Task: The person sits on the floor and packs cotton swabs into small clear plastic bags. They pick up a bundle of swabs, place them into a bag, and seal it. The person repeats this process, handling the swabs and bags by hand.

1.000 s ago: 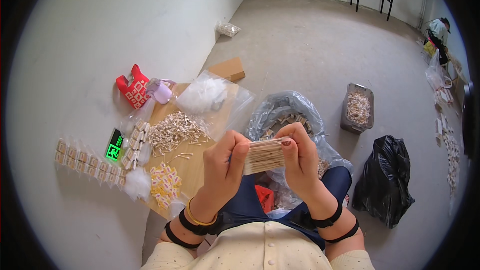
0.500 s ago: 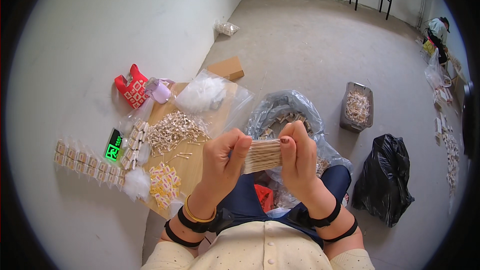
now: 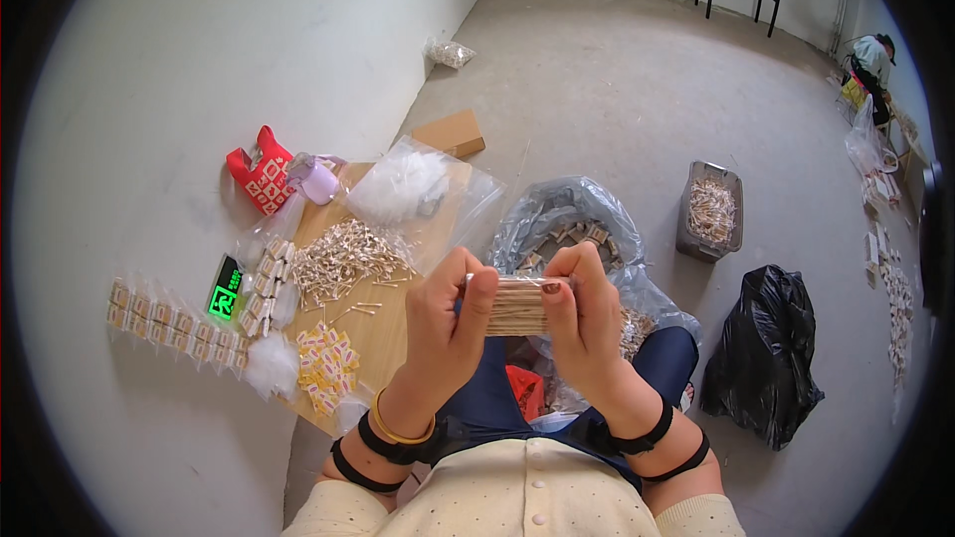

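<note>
Between my two hands is a flat bundle of cotton swabs (image 3: 516, 308), its sticks lying sideways in what looks like a clear wrapper. My left hand (image 3: 448, 316) grips the left end, thumb in front and fingers curled behind. At the other end my right hand (image 3: 587, 313) pinches it, thumb pressed on the near face. The swab tips are covered by my hands. Beyond it stands a clear plastic bag (image 3: 629, 229) holding several small packs. On the wooden table (image 3: 393, 333) to the left lie a heap of loose swabs (image 3: 348, 261) and a pile of yellow paper cards (image 3: 326, 358).
Finished-looking packs (image 3: 179, 328) stand in a row at the left. Clear bags (image 3: 403, 189), a lilac cup (image 3: 316, 182) and a red bag (image 3: 264, 174) sit around the table. On the floor at right are a grey bin (image 3: 711, 214) and a black bag (image 3: 764, 358). A person (image 3: 871, 65) sits far right.
Both hands have moved slightly left with the bundle and closer together. The bundle's visible part is narrower, and its sticks look more level.
</note>
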`<action>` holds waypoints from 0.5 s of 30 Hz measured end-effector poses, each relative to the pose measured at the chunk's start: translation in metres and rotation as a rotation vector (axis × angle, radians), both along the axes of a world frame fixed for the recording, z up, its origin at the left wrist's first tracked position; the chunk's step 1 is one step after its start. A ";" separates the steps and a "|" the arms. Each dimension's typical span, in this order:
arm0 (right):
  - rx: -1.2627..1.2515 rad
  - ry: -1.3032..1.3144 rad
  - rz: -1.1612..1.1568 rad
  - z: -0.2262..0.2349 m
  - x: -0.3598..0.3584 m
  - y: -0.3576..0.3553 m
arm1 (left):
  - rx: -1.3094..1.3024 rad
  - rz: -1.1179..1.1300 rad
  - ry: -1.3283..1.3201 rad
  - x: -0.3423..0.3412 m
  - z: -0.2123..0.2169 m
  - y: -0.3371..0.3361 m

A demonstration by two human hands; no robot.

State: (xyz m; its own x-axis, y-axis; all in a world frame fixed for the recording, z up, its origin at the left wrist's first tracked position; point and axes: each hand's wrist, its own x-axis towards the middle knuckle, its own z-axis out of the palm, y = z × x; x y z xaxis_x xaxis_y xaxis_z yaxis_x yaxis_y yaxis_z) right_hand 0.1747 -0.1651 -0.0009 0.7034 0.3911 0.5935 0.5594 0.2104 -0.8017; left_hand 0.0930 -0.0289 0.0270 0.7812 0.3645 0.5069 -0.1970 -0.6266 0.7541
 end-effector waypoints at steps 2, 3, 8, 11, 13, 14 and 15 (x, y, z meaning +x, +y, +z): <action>-0.012 0.014 0.045 0.000 -0.001 -0.001 | -0.017 0.012 -0.009 0.001 -0.002 0.002; -0.025 0.026 0.039 0.000 -0.002 -0.001 | -0.019 0.021 -0.012 0.002 -0.002 0.001; 0.006 -0.012 -0.011 -0.008 -0.002 0.004 | -0.096 0.024 0.011 0.005 -0.004 -0.002; 0.013 -0.076 -0.050 -0.011 -0.002 0.005 | -0.144 0.027 0.051 0.005 -0.007 -0.002; 0.006 -0.077 -0.057 -0.010 -0.002 0.006 | -0.125 0.028 0.057 0.006 -0.009 0.001; 0.000 -0.078 -0.063 -0.009 -0.002 0.006 | -0.129 0.024 0.043 0.006 -0.008 0.001; -0.028 -0.007 -0.023 -0.007 -0.001 0.004 | -0.132 0.020 0.029 0.006 -0.006 0.001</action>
State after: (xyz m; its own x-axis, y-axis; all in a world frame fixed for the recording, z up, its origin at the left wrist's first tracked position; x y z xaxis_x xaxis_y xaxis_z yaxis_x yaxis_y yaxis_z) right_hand 0.1734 -0.1609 -0.0080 0.7085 0.3911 0.5875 0.5695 0.1747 -0.8032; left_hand 0.0991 -0.0284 0.0205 0.7868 0.4423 0.4304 -0.1619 -0.5251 0.8355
